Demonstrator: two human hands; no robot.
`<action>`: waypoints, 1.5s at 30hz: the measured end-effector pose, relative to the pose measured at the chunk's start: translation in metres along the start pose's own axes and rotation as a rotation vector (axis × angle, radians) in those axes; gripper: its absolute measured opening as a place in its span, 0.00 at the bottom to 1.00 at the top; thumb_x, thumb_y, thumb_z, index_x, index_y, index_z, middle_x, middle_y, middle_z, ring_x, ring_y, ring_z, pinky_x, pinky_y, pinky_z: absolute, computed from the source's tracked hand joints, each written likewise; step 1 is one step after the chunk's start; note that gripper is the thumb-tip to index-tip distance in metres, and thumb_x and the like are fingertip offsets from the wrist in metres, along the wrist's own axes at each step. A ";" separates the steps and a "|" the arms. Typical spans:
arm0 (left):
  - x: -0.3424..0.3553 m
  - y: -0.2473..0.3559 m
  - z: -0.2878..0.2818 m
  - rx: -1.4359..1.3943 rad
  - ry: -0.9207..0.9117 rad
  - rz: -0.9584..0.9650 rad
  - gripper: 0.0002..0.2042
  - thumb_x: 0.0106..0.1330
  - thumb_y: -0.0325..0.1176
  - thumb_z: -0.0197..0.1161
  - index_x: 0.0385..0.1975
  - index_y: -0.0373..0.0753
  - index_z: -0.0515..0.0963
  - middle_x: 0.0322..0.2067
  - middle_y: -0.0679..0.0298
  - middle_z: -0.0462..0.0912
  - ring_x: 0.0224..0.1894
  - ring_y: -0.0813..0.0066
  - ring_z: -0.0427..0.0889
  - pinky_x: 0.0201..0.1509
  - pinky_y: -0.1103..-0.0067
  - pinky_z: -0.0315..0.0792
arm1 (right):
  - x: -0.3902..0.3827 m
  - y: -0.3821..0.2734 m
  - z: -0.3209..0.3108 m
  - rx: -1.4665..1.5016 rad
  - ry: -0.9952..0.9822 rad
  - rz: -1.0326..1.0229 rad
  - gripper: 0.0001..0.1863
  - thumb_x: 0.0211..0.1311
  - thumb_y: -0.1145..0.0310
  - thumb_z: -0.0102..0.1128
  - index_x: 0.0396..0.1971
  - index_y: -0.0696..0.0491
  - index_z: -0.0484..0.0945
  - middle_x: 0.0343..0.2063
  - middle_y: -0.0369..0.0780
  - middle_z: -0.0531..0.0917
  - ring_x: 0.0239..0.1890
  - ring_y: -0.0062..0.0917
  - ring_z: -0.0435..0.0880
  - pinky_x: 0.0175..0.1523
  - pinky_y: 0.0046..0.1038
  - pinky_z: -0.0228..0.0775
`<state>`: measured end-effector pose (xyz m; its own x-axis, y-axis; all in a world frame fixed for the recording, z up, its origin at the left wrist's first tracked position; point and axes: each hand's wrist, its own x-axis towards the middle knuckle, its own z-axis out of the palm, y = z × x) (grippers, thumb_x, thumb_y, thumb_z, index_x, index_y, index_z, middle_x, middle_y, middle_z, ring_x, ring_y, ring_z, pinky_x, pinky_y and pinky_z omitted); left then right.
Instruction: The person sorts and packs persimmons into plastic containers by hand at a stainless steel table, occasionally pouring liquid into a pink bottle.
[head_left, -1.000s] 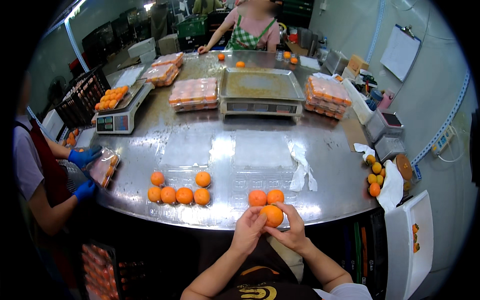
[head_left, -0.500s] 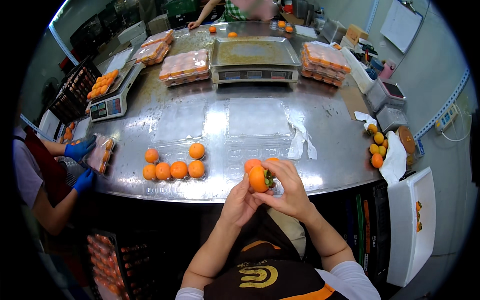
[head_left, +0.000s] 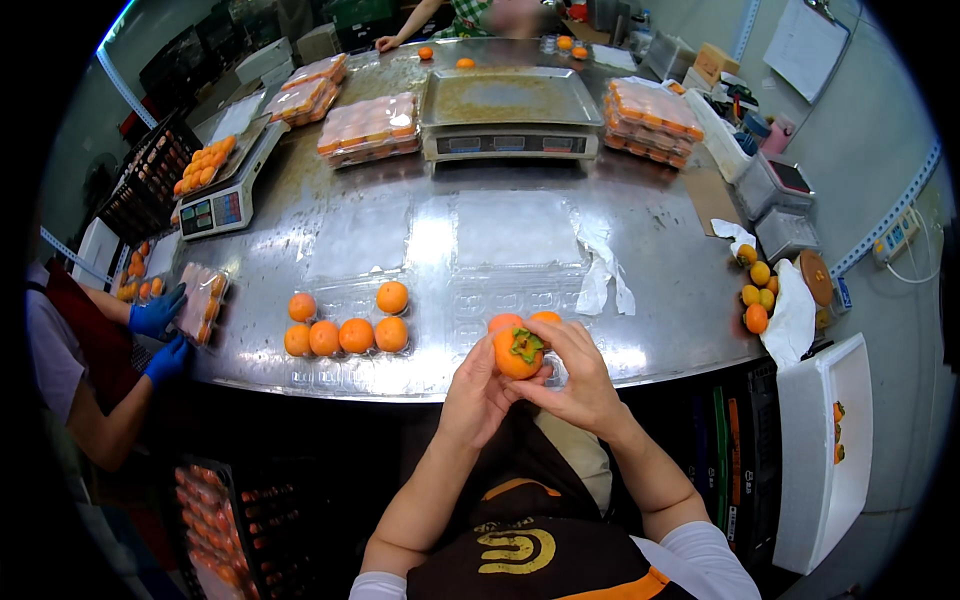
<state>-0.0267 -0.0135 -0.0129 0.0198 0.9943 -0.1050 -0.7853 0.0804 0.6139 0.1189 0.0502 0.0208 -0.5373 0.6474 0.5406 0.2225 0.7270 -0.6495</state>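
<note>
orange, glossy skin: one persimmon (head_left: 508, 366) with a green leafy calyx (head_left: 526, 346), held just on the near side of the right tray (head_left: 478, 301). grip: both hands closed on the fruit; left hand (head_left: 474, 398) cups its left side and underside, right hand (head_left: 574, 385) presses its right side. neither hand clearly nearer the tray, which lies straight beyond the grip, away from the body. contact between fruit and tray: cannot tell. form squat-round, no marked long axis; calyx faces up.

right tray: thin clear plastic, moulded cups, two more persimmons in it, partly hidden by the held one. left of it: similar tray (head_left: 346, 297), six smooth fruits. right of it: crumpled white paper (head_left: 598, 272). under it: shiny, scuffed steel table (head_left: 670, 260). beyond it: scale (head_left: 510, 100), stained metal pan.
</note>
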 end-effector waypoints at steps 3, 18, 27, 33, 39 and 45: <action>0.000 -0.003 0.003 -0.041 0.069 -0.032 0.24 0.74 0.48 0.43 0.58 0.33 0.63 0.48 0.52 0.77 0.45 0.58 0.82 0.49 0.70 0.79 | -0.006 0.005 0.007 0.041 0.003 0.056 0.35 0.40 0.68 0.74 0.54 0.57 0.72 0.40 0.47 0.80 0.42 0.40 0.77 0.48 0.34 0.70; -0.003 0.002 -0.013 1.242 0.029 0.701 0.36 0.48 0.24 0.73 0.60 0.35 0.65 0.58 0.55 0.67 0.55 0.65 0.71 0.50 0.73 0.74 | -0.016 0.028 0.001 0.985 -0.188 0.755 0.23 0.57 0.72 0.65 0.52 0.63 0.72 0.41 0.41 0.82 0.44 0.23 0.82 0.51 0.24 0.74; 0.009 -0.006 -0.013 1.471 0.027 1.011 0.33 0.43 0.23 0.74 0.54 0.34 0.70 0.49 0.53 0.77 0.49 0.56 0.76 0.52 0.70 0.73 | -0.020 0.019 0.009 0.971 -0.156 0.663 0.32 0.52 0.75 0.70 0.57 0.63 0.67 0.46 0.42 0.79 0.48 0.22 0.80 0.55 0.24 0.71; 0.012 -0.014 -0.018 1.374 0.043 1.063 0.31 0.43 0.20 0.73 0.52 0.35 0.69 0.51 0.51 0.76 0.49 0.56 0.77 0.52 0.69 0.73 | -0.021 0.018 0.013 0.877 -0.131 0.561 0.33 0.50 0.76 0.71 0.57 0.63 0.67 0.47 0.41 0.78 0.49 0.22 0.78 0.56 0.24 0.70; 0.012 -0.010 -0.013 1.352 0.021 1.025 0.31 0.42 0.20 0.73 0.51 0.34 0.70 0.51 0.51 0.76 0.49 0.54 0.77 0.51 0.69 0.73 | -0.024 0.024 0.013 0.903 -0.121 0.651 0.26 0.61 0.70 0.62 0.57 0.62 0.67 0.49 0.41 0.77 0.48 0.22 0.78 0.55 0.25 0.70; 0.012 -0.013 -0.006 1.329 0.053 0.861 0.33 0.43 0.22 0.74 0.55 0.33 0.71 0.48 0.52 0.77 0.47 0.58 0.77 0.50 0.72 0.73 | -0.021 0.027 0.021 1.387 -0.046 0.939 0.25 0.72 0.53 0.40 0.58 0.57 0.66 0.47 0.45 0.78 0.48 0.30 0.81 0.53 0.32 0.72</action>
<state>-0.0199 -0.0029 -0.0269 -0.1696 0.7715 0.6132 0.5303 -0.4530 0.7166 0.1193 0.0515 -0.0199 -0.6714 0.6854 -0.2819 -0.3658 -0.6373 -0.6783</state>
